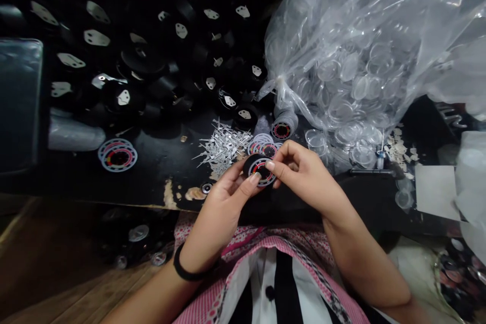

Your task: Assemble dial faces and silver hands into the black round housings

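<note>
Between my hands is a round printed gauge dial (261,171), black in the middle with red and yellow marks and a pale rim, set against a dark round case. My left hand (231,187) grips it from the left, thumb on its face. On the upper right edge of the dial, my right hand (298,167) presses with its thumb, fingers curled behind. Just beyond lie several loose dials (260,140) and a stack of dials (284,124). A heap of small white pointers (224,144) is left of them.
Dark round cases with white plates (96,38) crowd the back left. A large plastic bag (360,25) of clear round covers fills the back right. More dials (117,155) lie at left, near a dark rectangular panel (18,106). A white card (436,191) is at right.
</note>
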